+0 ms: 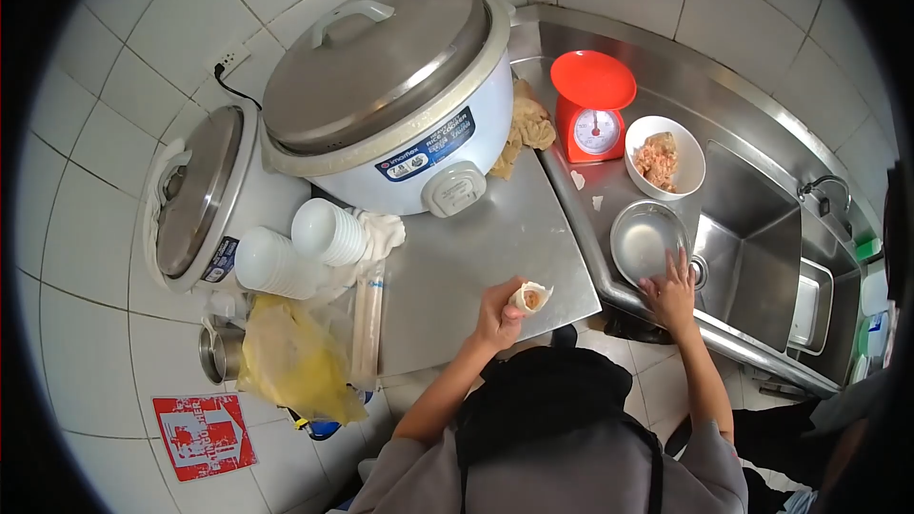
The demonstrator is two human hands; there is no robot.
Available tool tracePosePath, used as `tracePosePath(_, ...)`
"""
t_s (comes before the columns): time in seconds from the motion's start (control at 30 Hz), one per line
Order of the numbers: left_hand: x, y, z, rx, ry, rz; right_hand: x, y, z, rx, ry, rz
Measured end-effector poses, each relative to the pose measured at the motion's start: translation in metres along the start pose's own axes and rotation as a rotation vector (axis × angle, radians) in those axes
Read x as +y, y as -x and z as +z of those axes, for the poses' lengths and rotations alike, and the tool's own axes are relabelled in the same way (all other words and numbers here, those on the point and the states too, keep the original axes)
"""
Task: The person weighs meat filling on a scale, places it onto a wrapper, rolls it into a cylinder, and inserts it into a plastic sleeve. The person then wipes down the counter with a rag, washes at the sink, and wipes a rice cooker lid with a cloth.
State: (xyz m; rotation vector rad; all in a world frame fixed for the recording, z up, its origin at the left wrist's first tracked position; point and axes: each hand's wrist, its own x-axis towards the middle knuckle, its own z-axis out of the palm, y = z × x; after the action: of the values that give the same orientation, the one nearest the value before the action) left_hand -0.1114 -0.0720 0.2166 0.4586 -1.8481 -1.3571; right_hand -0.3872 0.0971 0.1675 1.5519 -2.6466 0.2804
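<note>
My left hand (499,316) is closed around a pale wrapper (530,299) with pinkish filling showing at its open top, held above the metal table's front edge. At the right, my right hand (672,291) has its fingers stretched out over the near rim of a round metal bowl (625,265) that appears to contain clear liquid. Whether the fingertips touch the liquid, I cannot tell. Just behind that stands a white bowl (693,173) with a pinkish minced filling (657,160) inside.
A red kitchen scale (592,95) stands behind the bowls, left of the sink (747,228). Large rice cooker (381,86), stacked white bowls (328,231) and a yellow plastic bag (290,352) occupy the left. Another person's dark clothing (790,438) shows at lower right.
</note>
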Motion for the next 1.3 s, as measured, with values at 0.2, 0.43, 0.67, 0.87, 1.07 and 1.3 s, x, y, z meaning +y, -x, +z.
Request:
tracePosePath(0.2, 0.002, -0.002, 0.000, -0.008, 0.016, 0.076, -0.087, -0.027, -0.111, 0.182, -0.636, -0.210)
tracePosePath(0.43, 0.015, -0.006, 0.000, 0.020, 0.044, 0.156, -0.167, -0.035, -0.158, 0.146, -0.642, -0.909)
tracePosePath(0.67, 0.007, 0.001, -0.024, 0.096, -0.013, 0.234, -0.172, -0.019, -0.121, -0.362, -1.416, -0.388)
tracePosePath(0.87, 0.018, -0.004, -0.045, 0.076, -0.282, 0.362, -0.199, -0.029, -0.107, -0.727, -1.805, -0.185)
tracePosePath(1.07, 0.026, -0.004, -0.072, 0.019, -0.595, 0.449, -0.214, -0.039, -0.107, -0.848, -1.618, -0.115)
tracePosePath(1.3, 0.016, 0.006, -0.070, 0.035, -0.661, 0.399, -0.221, -0.037, -0.090, -0.581, -1.550, -0.205)
